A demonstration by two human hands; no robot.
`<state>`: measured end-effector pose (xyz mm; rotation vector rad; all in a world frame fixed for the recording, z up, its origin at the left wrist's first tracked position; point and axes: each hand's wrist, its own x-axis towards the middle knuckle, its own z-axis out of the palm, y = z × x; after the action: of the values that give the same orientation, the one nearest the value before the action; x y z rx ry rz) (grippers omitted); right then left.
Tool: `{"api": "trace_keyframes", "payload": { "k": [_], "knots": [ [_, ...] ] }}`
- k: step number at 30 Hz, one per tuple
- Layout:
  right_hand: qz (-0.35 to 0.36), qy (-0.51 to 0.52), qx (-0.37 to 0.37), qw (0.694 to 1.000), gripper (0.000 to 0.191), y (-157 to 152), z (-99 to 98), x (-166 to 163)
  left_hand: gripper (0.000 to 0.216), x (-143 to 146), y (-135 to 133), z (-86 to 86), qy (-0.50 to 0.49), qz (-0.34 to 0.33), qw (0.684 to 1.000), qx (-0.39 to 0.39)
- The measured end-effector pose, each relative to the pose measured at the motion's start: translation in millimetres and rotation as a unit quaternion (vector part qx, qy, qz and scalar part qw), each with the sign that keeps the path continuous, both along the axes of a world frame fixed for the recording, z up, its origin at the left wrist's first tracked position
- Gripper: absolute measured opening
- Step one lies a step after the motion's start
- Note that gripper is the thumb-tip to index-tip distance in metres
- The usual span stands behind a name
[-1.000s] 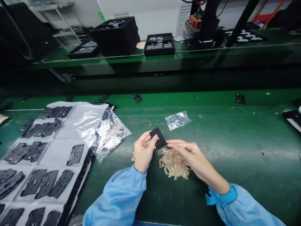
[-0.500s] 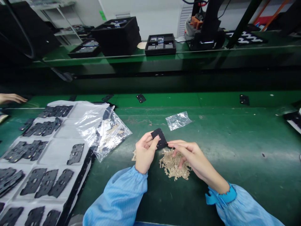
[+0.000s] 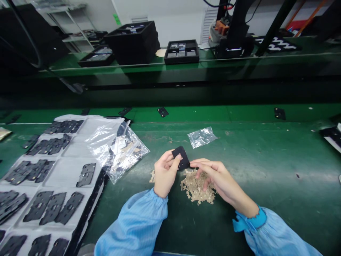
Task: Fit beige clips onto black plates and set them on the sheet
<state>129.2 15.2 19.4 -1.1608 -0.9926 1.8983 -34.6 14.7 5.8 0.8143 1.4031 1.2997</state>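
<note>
My left hand [image 3: 164, 172] pinches a small black flat part [image 3: 181, 157] between thumb and fingers, holding it tilted above the green bench [image 3: 266, 167]. My right hand [image 3: 213, 175] is closed at the part's right edge, thumb and forefinger pressed together on it. Under my right hand lies a heap of small tan paper strips [image 3: 197, 188]. A small clear plastic bag [image 3: 201, 137] lies just beyond the part. Both arms wear light blue sleeves.
A white tray [image 3: 66, 170] holding several black parts fills the left side. A crumpled clear bag [image 3: 117, 149] rests on its right edge. Loose black parts [image 3: 163, 112] lie on the conveyor strip. Black trays [image 3: 181, 50] and a machine [image 3: 231, 35] stand on the far bench.
Both hands have stayed almost still on the black part. Another person's hand that showed at the far left edge half a second ago is gone.
</note>
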Motion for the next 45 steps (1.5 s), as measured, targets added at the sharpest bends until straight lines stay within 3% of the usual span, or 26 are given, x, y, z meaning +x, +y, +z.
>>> {"api": "trace_keyframes", "payload": {
  "k": [20, 45],
  "knots": [
    [0.007, 0.083, -0.106, 0.991, 0.021, 3.8, -4.5, 7.0, 0.028, -0.4, -0.5, -1.1, -0.034, -0.014, 0.999, 0.017],
    [0.002, 0.099, -0.135, 0.986, 0.018, 5.7, -6.7, 8.3, 0.027, -2.0, -0.8, 1.5, -0.033, -0.038, 0.999, 0.011]
  ]
}}
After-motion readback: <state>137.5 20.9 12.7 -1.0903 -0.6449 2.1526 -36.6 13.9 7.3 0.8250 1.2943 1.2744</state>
